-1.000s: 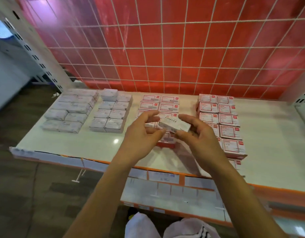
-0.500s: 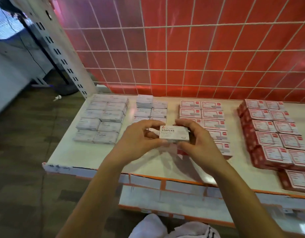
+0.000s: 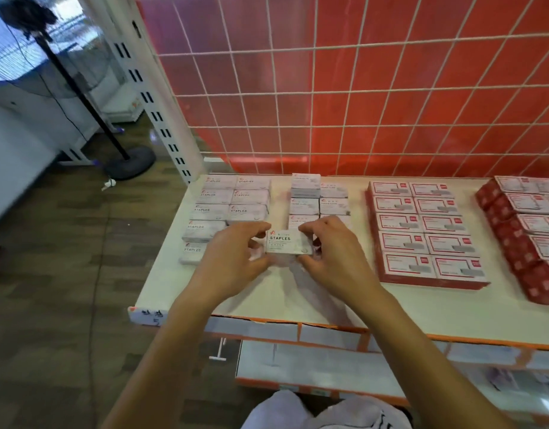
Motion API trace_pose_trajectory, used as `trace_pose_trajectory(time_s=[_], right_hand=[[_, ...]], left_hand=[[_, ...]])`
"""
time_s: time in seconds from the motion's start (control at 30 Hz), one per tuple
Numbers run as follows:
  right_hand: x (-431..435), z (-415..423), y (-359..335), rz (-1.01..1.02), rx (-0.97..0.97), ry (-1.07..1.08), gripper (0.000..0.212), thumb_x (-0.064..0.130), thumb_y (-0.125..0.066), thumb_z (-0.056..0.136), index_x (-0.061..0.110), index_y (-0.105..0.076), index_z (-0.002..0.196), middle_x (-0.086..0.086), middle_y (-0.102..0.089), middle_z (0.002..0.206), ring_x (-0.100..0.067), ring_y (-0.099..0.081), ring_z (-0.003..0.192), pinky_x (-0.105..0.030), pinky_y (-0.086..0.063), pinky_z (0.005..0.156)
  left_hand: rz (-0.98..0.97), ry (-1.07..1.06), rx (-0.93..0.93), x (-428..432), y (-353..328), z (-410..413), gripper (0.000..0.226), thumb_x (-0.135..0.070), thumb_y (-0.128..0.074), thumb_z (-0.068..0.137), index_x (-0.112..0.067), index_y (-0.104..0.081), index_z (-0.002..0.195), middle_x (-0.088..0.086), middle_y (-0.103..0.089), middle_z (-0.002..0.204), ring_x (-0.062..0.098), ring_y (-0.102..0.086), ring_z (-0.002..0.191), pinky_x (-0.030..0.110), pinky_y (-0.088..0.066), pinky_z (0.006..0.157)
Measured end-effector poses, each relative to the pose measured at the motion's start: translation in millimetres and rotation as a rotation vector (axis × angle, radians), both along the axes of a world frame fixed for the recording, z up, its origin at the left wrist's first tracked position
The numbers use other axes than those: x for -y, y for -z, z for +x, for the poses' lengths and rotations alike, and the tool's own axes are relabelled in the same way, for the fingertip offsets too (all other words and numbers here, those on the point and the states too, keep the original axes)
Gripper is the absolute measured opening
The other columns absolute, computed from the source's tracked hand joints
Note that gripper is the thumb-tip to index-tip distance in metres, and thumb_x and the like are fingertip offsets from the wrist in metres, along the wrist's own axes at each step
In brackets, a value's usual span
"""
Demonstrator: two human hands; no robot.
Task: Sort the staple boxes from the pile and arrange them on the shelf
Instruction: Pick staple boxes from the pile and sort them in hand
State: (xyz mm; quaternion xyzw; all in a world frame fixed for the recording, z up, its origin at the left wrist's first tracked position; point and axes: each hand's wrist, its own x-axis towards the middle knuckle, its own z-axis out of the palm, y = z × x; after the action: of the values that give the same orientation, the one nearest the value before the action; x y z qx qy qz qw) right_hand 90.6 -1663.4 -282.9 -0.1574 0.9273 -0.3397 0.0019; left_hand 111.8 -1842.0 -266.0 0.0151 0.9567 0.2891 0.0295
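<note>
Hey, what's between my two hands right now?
One white STAPLES box, pinched at its ends by the left hand and the right hand; the head view shows it.

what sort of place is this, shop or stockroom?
Probably a stationery shop: a white display shelf with label strips on its front edge, a red wire-grid back panel, neat rows of white staple boxes and red boxes. The left hand and right hand hold one staple box.

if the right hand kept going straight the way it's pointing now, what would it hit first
Apart from the staple box it pinches, the right hand points away and leftward at the near white boxes just behind its fingers. Probably those first, though it may be held above them.
</note>
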Motion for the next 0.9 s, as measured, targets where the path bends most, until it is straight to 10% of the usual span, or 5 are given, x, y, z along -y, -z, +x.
trace_pose_trajectory(time_s=[0.2, 0.9], right_hand=[[44, -15, 5, 0.079, 0.003, 0.003, 0.037, 0.018, -0.065, 0.082, 0.010, -0.057, 0.117, -0.006, -0.047, 0.113, -0.022, -0.049, 0.102, -0.021, -0.035, 0.082], [94, -21, 18, 0.102, 0.009, 0.067, 0.029, 0.016, -0.063, 0.085, 0.008, -0.055, 0.112, -0.006, -0.045, 0.115, -0.023, -0.051, 0.097, -0.024, -0.039, 0.081]], left_hand=[[-0.203, -0.161, -0.147, 38, 5, 7, 0.043, -0.026, -0.066, 0.088, -0.022, -0.056, 0.130, 0.000, -0.056, 0.130, 0.021, -0.049, 0.119, 0.032, -0.036, 0.100], [-0.184, -0.311, 0.078, 71, 12, -12, 0.049, -0.026, -0.052, 0.095, -0.017, -0.034, 0.140, 0.009, -0.058, 0.124, 0.027, -0.051, 0.112, 0.036, -0.040, 0.089]])
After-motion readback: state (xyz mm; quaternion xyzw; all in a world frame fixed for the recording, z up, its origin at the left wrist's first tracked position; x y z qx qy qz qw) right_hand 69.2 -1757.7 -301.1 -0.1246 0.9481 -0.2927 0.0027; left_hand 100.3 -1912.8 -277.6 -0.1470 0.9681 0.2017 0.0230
